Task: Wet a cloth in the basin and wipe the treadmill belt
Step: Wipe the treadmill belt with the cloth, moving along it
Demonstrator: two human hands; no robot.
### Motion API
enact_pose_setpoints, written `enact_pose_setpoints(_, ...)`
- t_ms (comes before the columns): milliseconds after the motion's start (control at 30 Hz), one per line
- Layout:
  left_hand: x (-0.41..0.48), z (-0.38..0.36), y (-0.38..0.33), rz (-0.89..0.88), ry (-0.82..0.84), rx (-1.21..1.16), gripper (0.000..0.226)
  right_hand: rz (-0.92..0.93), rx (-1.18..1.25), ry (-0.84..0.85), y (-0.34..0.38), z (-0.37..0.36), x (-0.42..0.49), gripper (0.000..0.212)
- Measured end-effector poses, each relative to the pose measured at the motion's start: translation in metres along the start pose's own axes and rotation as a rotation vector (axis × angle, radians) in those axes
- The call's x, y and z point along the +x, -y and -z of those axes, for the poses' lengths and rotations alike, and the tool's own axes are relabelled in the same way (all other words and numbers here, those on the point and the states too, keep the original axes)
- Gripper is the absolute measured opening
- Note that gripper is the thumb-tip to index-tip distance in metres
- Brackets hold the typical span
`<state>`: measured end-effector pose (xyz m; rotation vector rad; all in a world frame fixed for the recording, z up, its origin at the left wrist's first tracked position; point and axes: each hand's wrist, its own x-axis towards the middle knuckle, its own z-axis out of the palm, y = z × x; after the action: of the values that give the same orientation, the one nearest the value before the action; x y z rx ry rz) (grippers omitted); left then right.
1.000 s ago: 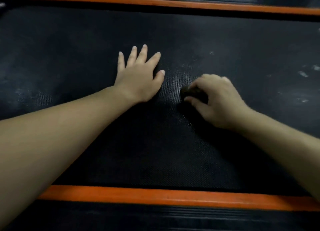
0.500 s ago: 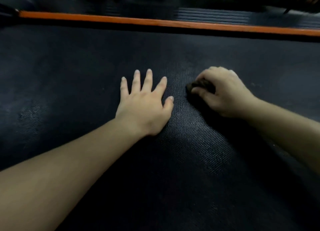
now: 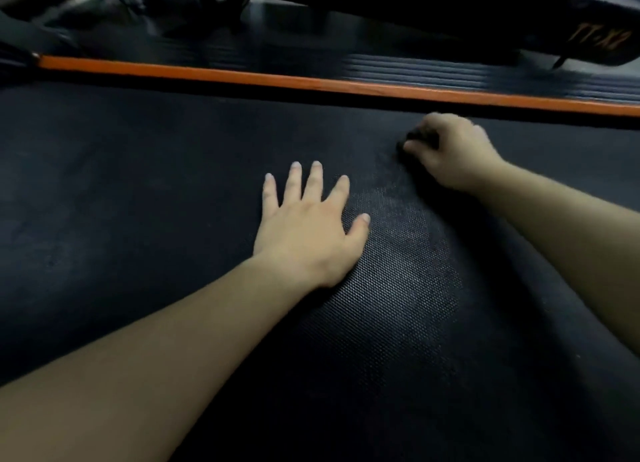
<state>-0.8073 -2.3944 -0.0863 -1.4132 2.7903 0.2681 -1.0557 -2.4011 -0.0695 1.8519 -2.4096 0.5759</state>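
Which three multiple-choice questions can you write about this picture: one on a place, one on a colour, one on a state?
1. Where is the right hand with the dark cloth?
A. Close to the far edge of the belt
B. Inside a basin
C. On the floor beside the treadmill

2. What colour is the stripe along that far edge?
A. Blue
B. Orange
C. White

3. How is the left hand?
A. Closed in a fist
B. Gripping a bottle
C. Flat on the belt, fingers spread

Answers:
1 A: the hand sits just short of the stripe, on the belt.
2 B: the stripe is plainly orange against the black.
3 C: its fingers lie straight and apart on the belt.
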Motion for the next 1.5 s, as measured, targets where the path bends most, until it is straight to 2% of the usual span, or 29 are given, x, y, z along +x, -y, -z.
enact_pose_setpoints(100, 0.001, 0.000, -0.001, 0.004, -0.017, -0.003, 0.072, -0.275, -0.032, -0.093, -0.008, -0.011, 0.037, 0.039)
enact_pose_setpoints(167, 0.002, 0.000, -0.002, 0.003, -0.020, 0.006, 0.073, -0.333, -0.051, -0.117, 0.009, -0.022, 0.048, 0.041)
enact_pose_setpoints(300, 0.002, -0.001, -0.001, 0.002, -0.037, 0.015, 0.073, -0.033, 0.019, -0.050, 0.054, -0.039, 0.051, 0.033)
enact_pose_setpoints(367, 0.002, -0.001, 0.000, -0.001, -0.038, 0.012, 0.072, 0.051, 0.009, -0.054, 0.053, -0.038, 0.054, 0.031)
enact_pose_setpoints(433, 0.002, -0.002, 0.002, -0.006, -0.039, 0.003, 0.072, 0.038, -0.047, -0.055, 0.032, -0.031, 0.061, 0.032)
enact_pose_setpoints(533, 0.001, -0.002, 0.002, -0.005, -0.041, 0.004, 0.072, -0.145, -0.065, -0.063, -0.002, -0.015, 0.067, 0.032)
enact_pose_setpoints(600, 0.001, -0.001, 0.001, -0.004, -0.039, 0.006, 0.072, -0.194, -0.018, -0.074, -0.002, -0.012, 0.065, 0.027)
enact_pose_setpoints(700, 0.001, -0.001, 0.001, -0.006, -0.051, 0.008, 0.073, -0.019, 0.060, 0.012, 0.014, -0.019, 0.050, 0.019)
enact_pose_setpoints(800, 0.001, -0.001, 0.001, -0.004, -0.051, 0.009, 0.073, 0.130, 0.002, 0.053, 0.010, -0.012, 0.040, 0.027)
enact_pose_setpoints(833, 0.001, -0.001, 0.001, -0.005, -0.051, 0.010, 0.073, 0.106, -0.059, 0.023, -0.001, -0.008, 0.046, 0.028)
enact_pose_setpoints(933, 0.001, -0.002, 0.000, -0.011, -0.059, 0.009, 0.073, -0.193, -0.165, -0.068, -0.026, 0.003, 0.063, 0.034)
enact_pose_setpoints(967, 0.002, -0.002, 0.001, -0.013, -0.059, 0.010, 0.073, -0.240, -0.159, -0.080, -0.024, 0.000, 0.062, 0.034)
enact_pose_setpoints(1100, 0.001, -0.002, 0.002, -0.009, -0.053, 0.007, 0.072, -0.024, -0.052, -0.048, 0.000, -0.013, 0.034, 0.029)
enact_pose_setpoints(1167, 0.002, -0.002, 0.002, -0.012, -0.051, 0.008, 0.072, 0.021, -0.108, -0.023, -0.008, -0.007, 0.027, 0.031)
enact_pose_setpoints(1233, 0.001, -0.003, 0.002, -0.014, -0.051, 0.006, 0.072, -0.116, -0.192, -0.039, -0.026, 0.003, 0.036, 0.033)
enact_pose_setpoints(1300, 0.001, -0.004, 0.002, -0.014, -0.057, 0.006, 0.072, -0.295, -0.165, -0.061, -0.039, 0.010, 0.043, 0.033)
enact_pose_setpoints(1333, 0.001, -0.004, 0.002, -0.013, -0.058, 0.009, 0.072, -0.320, -0.150, -0.062, -0.037, 0.010, 0.042, 0.033)
enact_pose_setpoints(1400, 0.001, -0.003, 0.003, -0.009, -0.049, 0.013, 0.072, -0.250, -0.127, -0.030, -0.022, 0.005, 0.033, 0.035)
enact_pose_setpoints(1500, 0.001, -0.002, 0.002, -0.006, -0.030, 0.014, 0.073, -0.023, -0.077, 0.040, -0.009, 0.007, -0.006, 0.031)
